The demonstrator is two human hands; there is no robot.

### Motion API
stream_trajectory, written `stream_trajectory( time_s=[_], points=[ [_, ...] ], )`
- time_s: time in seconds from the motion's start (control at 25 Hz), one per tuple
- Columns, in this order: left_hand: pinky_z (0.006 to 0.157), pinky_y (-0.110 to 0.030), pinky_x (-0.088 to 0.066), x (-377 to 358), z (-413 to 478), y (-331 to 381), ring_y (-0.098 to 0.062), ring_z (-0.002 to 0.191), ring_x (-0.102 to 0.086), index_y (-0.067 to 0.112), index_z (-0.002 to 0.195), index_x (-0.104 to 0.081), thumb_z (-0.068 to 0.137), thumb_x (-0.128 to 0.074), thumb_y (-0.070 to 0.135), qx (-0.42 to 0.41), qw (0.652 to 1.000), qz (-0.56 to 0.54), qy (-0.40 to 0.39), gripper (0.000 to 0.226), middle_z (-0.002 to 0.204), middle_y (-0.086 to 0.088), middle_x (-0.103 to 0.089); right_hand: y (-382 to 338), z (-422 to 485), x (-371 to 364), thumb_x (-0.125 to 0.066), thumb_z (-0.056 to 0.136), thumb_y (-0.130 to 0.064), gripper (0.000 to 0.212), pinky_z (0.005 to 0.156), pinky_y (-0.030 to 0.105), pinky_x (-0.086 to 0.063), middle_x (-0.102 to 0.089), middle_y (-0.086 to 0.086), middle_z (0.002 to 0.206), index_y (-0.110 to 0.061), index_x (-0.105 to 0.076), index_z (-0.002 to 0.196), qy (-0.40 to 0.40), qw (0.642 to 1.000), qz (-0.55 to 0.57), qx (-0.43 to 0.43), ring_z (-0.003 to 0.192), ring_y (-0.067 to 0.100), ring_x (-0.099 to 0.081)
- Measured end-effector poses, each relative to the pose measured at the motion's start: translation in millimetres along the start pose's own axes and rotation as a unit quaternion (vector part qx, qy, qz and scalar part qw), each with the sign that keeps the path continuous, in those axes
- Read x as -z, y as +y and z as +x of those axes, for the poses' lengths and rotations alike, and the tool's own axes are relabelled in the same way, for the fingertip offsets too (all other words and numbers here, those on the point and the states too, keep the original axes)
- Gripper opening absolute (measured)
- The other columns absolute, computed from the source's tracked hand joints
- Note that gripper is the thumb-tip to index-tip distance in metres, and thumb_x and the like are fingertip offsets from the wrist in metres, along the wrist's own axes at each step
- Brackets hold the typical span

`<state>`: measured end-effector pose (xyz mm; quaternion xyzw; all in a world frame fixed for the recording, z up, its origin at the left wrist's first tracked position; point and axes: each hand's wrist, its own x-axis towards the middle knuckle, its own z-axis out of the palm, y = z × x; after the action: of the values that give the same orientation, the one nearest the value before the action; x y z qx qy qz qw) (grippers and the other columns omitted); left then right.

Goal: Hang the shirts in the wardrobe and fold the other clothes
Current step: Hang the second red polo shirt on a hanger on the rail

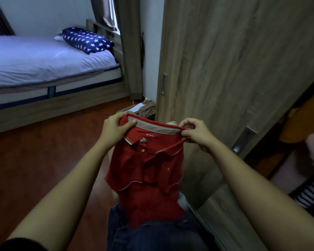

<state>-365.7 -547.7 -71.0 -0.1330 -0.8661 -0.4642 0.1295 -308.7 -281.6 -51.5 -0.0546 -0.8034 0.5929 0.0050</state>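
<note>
Holding a red polo shirt (149, 174) up by its collar, the person seems to be at the hanging step, though no hanger is visible. The left hand (116, 128) and right hand (196, 133) each pinch one end of the collar, fingers (188, 124) curled tight on the fabric. The shirt dangles just before the wardrobe door (225, 69). The next move likely calls for a hanger slipped through the neck.
</note>
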Motion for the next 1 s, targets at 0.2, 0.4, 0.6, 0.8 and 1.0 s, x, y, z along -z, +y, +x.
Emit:
stream_trajectory(
  time_s=[0.2,0.4,0.6,0.8,1.0],
  points=[
    [0.070,-0.027,-0.051,9,-50,91,-0.007,0.071,-0.063,0.024,0.085,-0.068,0.080,-0.071,0.030,-0.055,0.994,-0.082,0.049,0.009,0.076,0.009,-0.068,-26,-93,49,-0.055,0.071,0.025,0.042,0.056,0.017,-0.052,-0.067,-0.003,0.080,-0.015,-0.058,0.059,0.063,0.988,0.099,0.101,0.066,0.001,-0.064],
    [0.071,-0.035,-0.052,0,-89,192,-0.009,0.072,-0.061,0.019,0.086,-0.070,0.080,-0.071,0.032,-0.126,0.971,-0.195,0.048,0.014,0.077,0.000,-0.069,-46,-192,119,-0.061,0.066,0.016,0.033,0.080,0.016,-0.047,-0.067,0.009,0.099,-0.012,-0.076,0.076,0.210,0.884,-0.289,0.301,0.089,0.012,-0.066],
    [0.066,-0.022,-0.050,-25,-113,288,-0.004,0.069,-0.058,0.013,0.086,-0.068,0.084,-0.069,0.016,-0.198,0.932,-0.304,-0.003,0.004,0.073,0.004,-0.064,-34,-265,157,-0.057,0.066,0.004,0.058,0.092,0.029,-0.046,-0.056,0.005,0.126,-0.017,-0.059,0.120,0.258,0.835,-0.440,0.208,0.112,0.024,-0.056],
    [0.070,-0.020,-0.054,-57,-96,318,-0.001,0.072,-0.063,0.024,0.089,-0.067,0.082,-0.070,0.015,-0.211,0.918,-0.314,-0.122,0.011,0.079,0.008,-0.069,-62,-301,208,-0.051,0.066,0.007,0.039,0.082,0.018,-0.047,-0.071,0.006,0.102,-0.014,-0.076,0.087,0.435,0.834,-0.317,0.124,0.089,0.019,-0.067],
    [0.069,-0.014,-0.052,-94,-82,344,0.000,0.074,-0.063,0.011,0.097,-0.064,0.090,-0.061,0.012,-0.242,0.890,-0.287,-0.260,0.008,0.085,0.001,-0.067,-96,-334,235,-0.049,0.074,0.001,0.035,0.042,0.007,-0.031,-0.073,0.006,0.083,-0.018,-0.077,0.084,0.519,0.793,-0.317,0.029,0.044,0.003,-0.044]
  ],
)
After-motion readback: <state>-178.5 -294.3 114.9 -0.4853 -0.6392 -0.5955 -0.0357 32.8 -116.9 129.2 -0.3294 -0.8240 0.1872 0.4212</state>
